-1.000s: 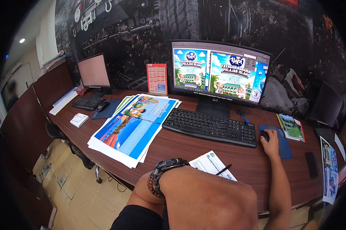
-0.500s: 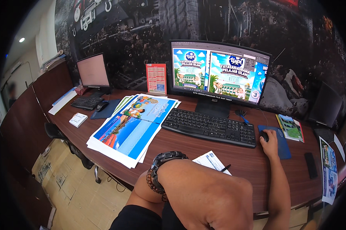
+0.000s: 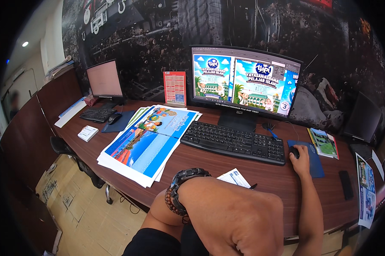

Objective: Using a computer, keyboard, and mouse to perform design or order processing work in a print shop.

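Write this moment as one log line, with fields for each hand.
right hand: on black computer mouse, blue mouse pad | left hand: out of view, forearm with black wristwatch raised | black keyboard: untouched

We see a long brown wooden desk (image 3: 261,179) across the middle of the frame. On it, in the centre, lies a black keyboard (image 3: 234,141) below a wide monitor (image 3: 246,81). At centre left lie large printed posters (image 3: 147,143). At the right lie a blue mouse pad (image 3: 314,160) and a black phone (image 3: 345,184).
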